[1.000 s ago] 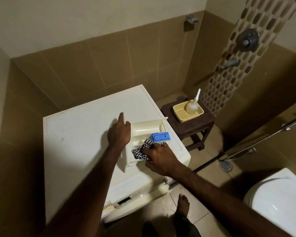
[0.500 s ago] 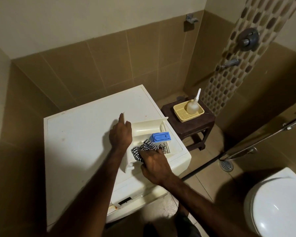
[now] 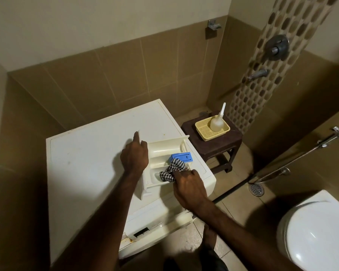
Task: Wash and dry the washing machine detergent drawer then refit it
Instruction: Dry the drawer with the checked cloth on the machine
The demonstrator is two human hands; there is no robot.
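The cream detergent drawer point(image 3: 162, 151) lies on top of the white washing machine point(image 3: 90, 163), near its right edge, with a blue insert point(image 3: 182, 157) in its right compartment. My left hand point(image 3: 134, 156) holds the drawer's left side, forefinger stretched out over the machine top. My right hand point(image 3: 188, 187) grips a black-and-white checked cloth point(image 3: 172, 170) and presses it into the drawer's near compartment, just below the blue insert. The empty drawer slot point(image 3: 141, 231) shows as a dark opening on the machine's front.
A dark wooden stool point(image 3: 213, 141) stands right of the machine with a yellow basket point(image 3: 204, 132) and a plastic bottle point(image 3: 216, 124) on it. A toilet point(image 3: 317, 235) is at the lower right, a floor drain point(image 3: 256, 189) and hose sprayer point(image 3: 301, 155) nearby. My bare foot point(image 3: 209, 237) is on the tiles.
My right hand has shifted the cloth within the drawer's near compartment, first left, then back right below the blue insert. The left hand and the drawer have stayed in place.
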